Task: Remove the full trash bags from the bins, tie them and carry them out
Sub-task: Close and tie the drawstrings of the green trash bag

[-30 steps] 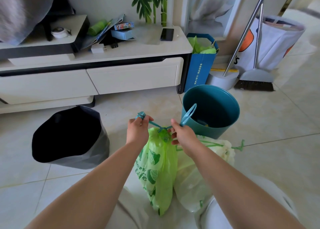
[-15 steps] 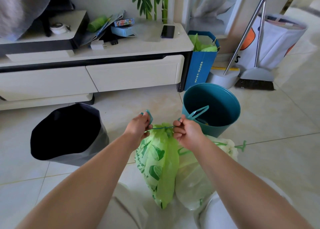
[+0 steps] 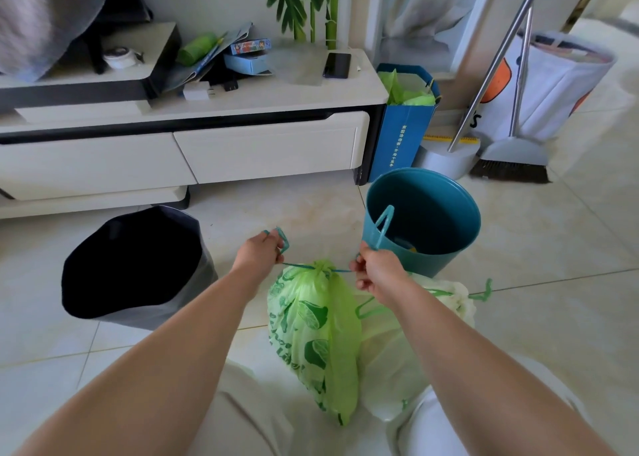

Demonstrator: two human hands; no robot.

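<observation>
A green leaf-printed trash bag (image 3: 316, 331) hangs in front of me, its neck cinched by a teal drawstring (image 3: 340, 270). My left hand (image 3: 257, 253) grips the left end of the drawstring, my right hand (image 3: 375, 270) grips the right end, and the string runs taut between them. A loop sticks up from each fist. A paler second trash bag (image 3: 394, 359) lies on the floor behind it, under my right forearm, with its own green drawstring loose. The teal bin (image 3: 423, 220) stands just beyond my right hand. A black-lined grey bin (image 3: 135, 269) sits to the left.
A white low cabinet (image 3: 269, 144) with clutter on top runs along the wall. Beside it stands a blue paper bag (image 3: 403, 134), then a broom and dustpan (image 3: 511, 151) and a white printed bag (image 3: 553, 79). Pale floor tiles surround me.
My hands have drawn further apart, pulling the drawstring straight and tight across the green bag's neck. The bag's top has bunched closed.
</observation>
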